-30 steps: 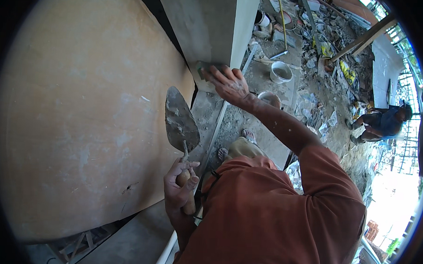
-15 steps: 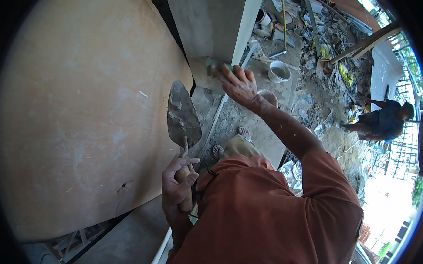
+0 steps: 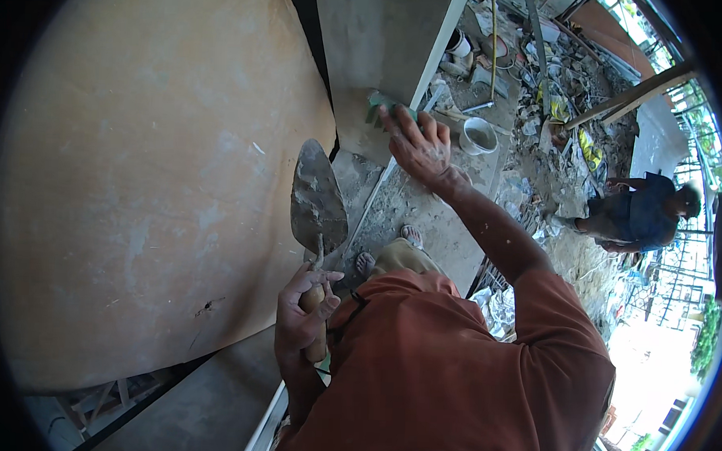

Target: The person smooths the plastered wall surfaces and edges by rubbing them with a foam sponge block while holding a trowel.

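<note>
My left hand (image 3: 301, 307) is closed round the wooden handle of a trowel (image 3: 317, 200), whose pointed metal blade is smeared with grey mortar and tilts up beside the tan panel. Farther off, my right hand (image 3: 421, 148) grips a green sponge-like pad (image 3: 381, 107). That pad presses against the lower part of a smooth grey plastered column (image 3: 375, 43), close to its corner. Fingers hide much of the pad, so its exact kind is unclear.
A big tan panel (image 3: 155, 186) takes up the left side. White buckets (image 3: 479, 137) stand on the dusty floor past my right hand. Rubble and scraps (image 3: 540, 112) spread along the right. Another person (image 3: 648, 212) in dark clothes is at the far right.
My right hand and the green pad have shifted slightly right in view, with the column shifting likewise. The trowel stays in my left hand. The other person's posture has changed.
</note>
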Demonstrator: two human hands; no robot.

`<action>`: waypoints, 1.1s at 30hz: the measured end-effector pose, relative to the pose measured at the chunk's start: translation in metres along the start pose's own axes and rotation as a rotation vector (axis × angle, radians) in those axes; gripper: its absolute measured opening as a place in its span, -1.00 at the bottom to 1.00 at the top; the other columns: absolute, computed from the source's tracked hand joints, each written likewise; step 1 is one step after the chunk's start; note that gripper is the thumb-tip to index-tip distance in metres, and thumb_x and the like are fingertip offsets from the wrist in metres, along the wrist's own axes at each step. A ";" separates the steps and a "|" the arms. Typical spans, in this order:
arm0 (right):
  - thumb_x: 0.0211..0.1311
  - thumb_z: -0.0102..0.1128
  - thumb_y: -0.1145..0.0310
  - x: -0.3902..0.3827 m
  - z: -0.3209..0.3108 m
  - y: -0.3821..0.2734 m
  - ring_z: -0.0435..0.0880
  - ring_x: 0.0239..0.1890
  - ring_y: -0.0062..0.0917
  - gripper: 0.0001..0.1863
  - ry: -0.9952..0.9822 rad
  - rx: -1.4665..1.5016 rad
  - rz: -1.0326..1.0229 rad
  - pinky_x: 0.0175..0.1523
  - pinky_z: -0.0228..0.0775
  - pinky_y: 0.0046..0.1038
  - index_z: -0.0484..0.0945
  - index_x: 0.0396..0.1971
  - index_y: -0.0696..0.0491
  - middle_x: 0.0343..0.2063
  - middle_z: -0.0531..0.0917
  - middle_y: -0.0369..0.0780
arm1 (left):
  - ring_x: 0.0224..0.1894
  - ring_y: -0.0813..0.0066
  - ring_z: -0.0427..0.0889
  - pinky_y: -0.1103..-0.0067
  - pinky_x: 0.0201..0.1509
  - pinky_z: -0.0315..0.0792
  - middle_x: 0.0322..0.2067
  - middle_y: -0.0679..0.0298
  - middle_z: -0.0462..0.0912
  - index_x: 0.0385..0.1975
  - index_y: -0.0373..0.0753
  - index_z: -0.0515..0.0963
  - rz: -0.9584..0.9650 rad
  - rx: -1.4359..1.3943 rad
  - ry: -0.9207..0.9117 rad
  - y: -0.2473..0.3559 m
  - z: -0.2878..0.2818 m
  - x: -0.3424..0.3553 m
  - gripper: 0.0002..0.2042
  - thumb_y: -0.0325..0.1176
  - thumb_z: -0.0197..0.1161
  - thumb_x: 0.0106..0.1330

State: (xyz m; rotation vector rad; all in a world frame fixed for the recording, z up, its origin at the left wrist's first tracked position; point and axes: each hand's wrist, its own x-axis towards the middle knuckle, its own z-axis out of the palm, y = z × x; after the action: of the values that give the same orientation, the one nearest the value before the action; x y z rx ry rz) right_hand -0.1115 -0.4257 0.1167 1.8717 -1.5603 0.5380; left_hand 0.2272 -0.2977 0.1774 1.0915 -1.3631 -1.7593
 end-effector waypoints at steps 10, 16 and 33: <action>-0.02 0.38 0.33 0.017 -0.036 -0.011 0.43 0.08 -0.38 -0.16 0.027 0.069 0.057 0.09 0.27 -0.27 0.41 0.40 -0.23 0.23 0.45 -0.38 | -0.21 0.55 0.51 0.58 -0.02 0.39 -0.22 0.23 0.60 -0.06 -0.41 0.65 0.029 -0.024 0.025 0.003 0.004 -0.006 -0.62 -0.29 0.50 0.23; 0.08 0.24 0.29 0.006 0.010 -0.001 0.45 0.09 -0.45 -0.20 -0.026 -0.115 -0.081 -0.03 0.31 -0.44 0.35 0.44 -0.18 0.16 0.49 -0.35 | -0.21 0.56 0.51 0.59 -0.02 0.38 -0.23 0.24 0.58 -0.05 -0.43 0.64 0.017 0.020 0.005 0.006 0.004 0.004 -0.61 -0.32 0.51 0.22; 0.01 0.29 0.37 -0.034 0.058 -0.037 0.38 0.12 -0.36 -0.25 -0.305 0.128 -0.188 0.12 0.22 -0.32 0.42 0.33 -0.01 0.10 0.47 -0.27 | -0.46 0.65 0.49 0.68 -0.40 0.40 -0.30 0.31 0.47 -0.01 -0.45 0.59 0.066 -0.041 -0.015 -0.001 0.007 0.001 -0.63 -0.31 0.43 0.33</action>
State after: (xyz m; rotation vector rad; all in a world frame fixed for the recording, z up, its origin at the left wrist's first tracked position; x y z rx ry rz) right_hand -0.0878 -0.4379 0.0449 2.2557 -1.5433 0.2824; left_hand 0.2202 -0.2956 0.1767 1.0020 -1.3513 -1.7435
